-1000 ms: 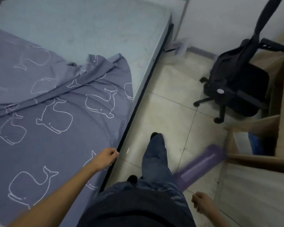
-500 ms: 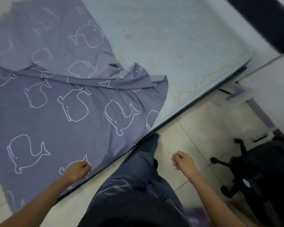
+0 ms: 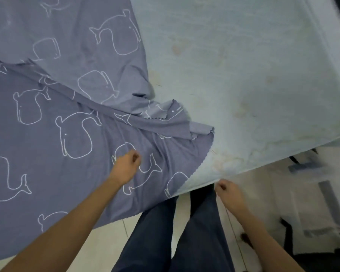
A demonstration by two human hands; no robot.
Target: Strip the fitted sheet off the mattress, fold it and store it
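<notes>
The fitted sheet (image 3: pixel 47 134) is grey-purple with white whale outlines. It covers the left part of the mattress and hangs over the near edge, with a loose corner bunched up near the middle. The bare pale-blue mattress (image 3: pixel 253 75) shows on the right, stained in places. My left hand (image 3: pixel 126 167) rests on the sheet as a fist, and creases in the cloth fan out from it toward the bunched corner. My right hand (image 3: pixel 227 191) is curled shut with nothing visible in it, just in front of the mattress's bare near edge.
I stand on a pale tiled floor (image 3: pixel 106 238) close against the bed, my legs in dark jeans (image 3: pixel 165 236) between my arms. A black chair base (image 3: pixel 302 250) sits at the lower right. A blurred pale object (image 3: pixel 302 167) lies on the floor by the bed's corner.
The view has swung left over the bed. My left hand has moved from the sheet's hanging edge up onto the sheet. My right hand has come forward to the mattress edge.
</notes>
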